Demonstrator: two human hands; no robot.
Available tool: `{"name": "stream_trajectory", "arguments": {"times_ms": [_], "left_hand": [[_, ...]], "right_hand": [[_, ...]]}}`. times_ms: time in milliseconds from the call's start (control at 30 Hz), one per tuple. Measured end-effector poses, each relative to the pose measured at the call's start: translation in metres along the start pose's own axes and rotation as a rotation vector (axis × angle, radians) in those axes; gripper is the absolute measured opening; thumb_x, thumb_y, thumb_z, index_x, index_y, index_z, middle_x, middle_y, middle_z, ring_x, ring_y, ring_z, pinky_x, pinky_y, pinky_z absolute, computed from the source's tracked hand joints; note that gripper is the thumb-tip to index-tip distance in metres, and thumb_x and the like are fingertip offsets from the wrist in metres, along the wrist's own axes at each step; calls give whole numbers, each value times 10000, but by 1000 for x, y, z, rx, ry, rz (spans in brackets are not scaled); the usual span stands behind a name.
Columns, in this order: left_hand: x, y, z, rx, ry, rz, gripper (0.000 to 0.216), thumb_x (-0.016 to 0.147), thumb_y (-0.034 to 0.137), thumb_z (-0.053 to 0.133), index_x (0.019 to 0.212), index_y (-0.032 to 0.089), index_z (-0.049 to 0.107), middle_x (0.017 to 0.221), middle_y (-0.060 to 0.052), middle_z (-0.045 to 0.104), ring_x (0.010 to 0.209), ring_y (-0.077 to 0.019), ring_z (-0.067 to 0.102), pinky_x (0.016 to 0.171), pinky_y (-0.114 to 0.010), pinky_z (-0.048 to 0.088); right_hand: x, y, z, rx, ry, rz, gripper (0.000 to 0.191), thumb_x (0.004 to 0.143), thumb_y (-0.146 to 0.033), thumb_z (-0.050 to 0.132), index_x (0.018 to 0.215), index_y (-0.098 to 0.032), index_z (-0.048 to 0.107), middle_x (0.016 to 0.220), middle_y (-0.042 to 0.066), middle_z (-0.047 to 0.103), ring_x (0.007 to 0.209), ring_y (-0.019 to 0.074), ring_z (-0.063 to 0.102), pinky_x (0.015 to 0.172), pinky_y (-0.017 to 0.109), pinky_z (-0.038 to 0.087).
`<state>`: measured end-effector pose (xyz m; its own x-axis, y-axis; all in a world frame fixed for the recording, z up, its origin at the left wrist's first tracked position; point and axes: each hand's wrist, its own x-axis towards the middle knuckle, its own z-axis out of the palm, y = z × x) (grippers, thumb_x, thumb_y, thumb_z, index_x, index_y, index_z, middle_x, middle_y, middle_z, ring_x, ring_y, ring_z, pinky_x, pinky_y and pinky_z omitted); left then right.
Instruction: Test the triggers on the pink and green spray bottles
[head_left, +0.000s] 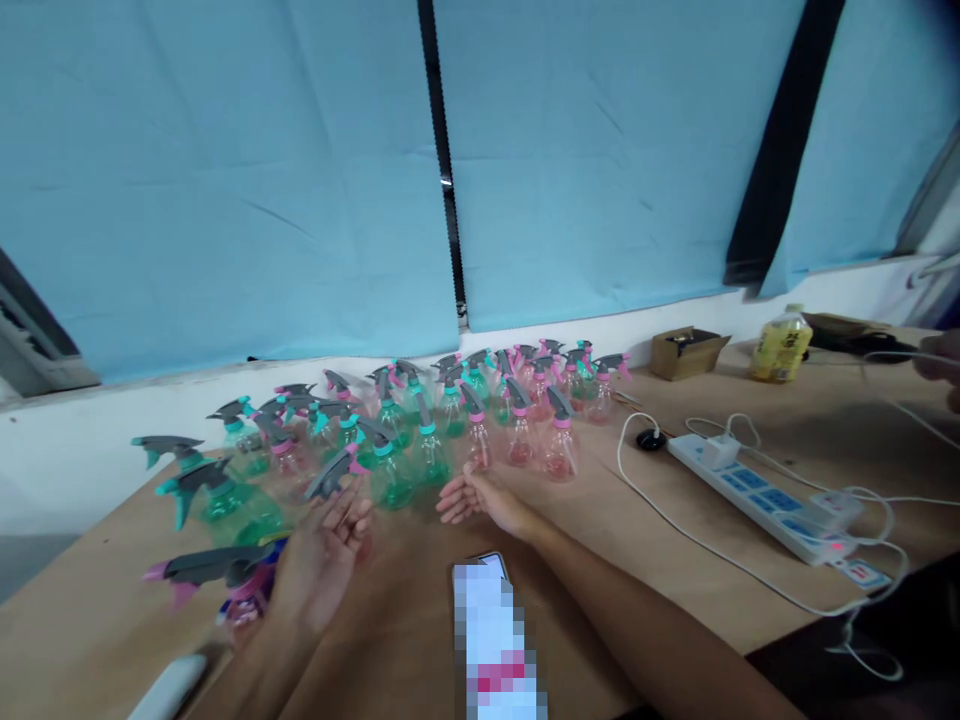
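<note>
My left hand (324,558) is open, palm up, fingers stretched toward a pink spray bottle with a grey trigger head (336,472). My right hand (480,500) is also open, palm up, its fingertips just short of a green bottle (429,455) and a pink bottle (478,438). Neither hand holds anything. Several small spray bottles (420,420), green and pink with grey trigger heads, stand crowded along the far side of the wooden table (660,520). A phone (491,640) lies between my forearms.
A white power strip (772,495) with plugged cables lies on the right. A small cardboard box (686,352) and a yellow drink bottle (781,345) stand at the back right. A white object (169,688) lies at the near left. Blue curtains hang behind.
</note>
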<state>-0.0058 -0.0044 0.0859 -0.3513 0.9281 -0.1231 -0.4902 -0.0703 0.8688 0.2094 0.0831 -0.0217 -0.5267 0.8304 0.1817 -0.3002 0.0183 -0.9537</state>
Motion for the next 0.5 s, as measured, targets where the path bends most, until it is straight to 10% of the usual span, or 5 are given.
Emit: {"name": "stream_trajectory", "arguments": {"times_ms": [167, 333, 500], "left_hand": [[-26, -14, 19, -44, -129, -43, 144, 814, 55, 570, 844, 194, 546, 891, -42, 739, 515, -93, 587, 435, -174, 478], [-47, -38, 57, -48, -240, -109, 131, 863, 94, 543, 916, 210, 513, 1092, -103, 730, 540, -106, 601, 459, -209, 505], [-41, -54, 91, -108, -270, -214, 146, 836, 40, 541, 898, 172, 555, 947, -69, 740, 443, -44, 485, 393, -138, 434]], "right_hand": [[-11, -5, 14, -289, 32, -195, 490, 894, -588, 562, 1179, -193, 612, 1106, 108, 697, 1010, 225, 673, 914, 411, 502], [-22, -16, 29, -489, 106, -543, 1022, 781, -328, 763, 1548, -248, 91, 1563, 151, 300, 1426, 296, 335, 1154, 501, 302], [-18, -17, 18, -448, 217, -574, 1077, 731, -221, 764, 1544, -271, 60, 1435, 142, 442, 1340, 311, 440, 1098, 510, 389]]}}
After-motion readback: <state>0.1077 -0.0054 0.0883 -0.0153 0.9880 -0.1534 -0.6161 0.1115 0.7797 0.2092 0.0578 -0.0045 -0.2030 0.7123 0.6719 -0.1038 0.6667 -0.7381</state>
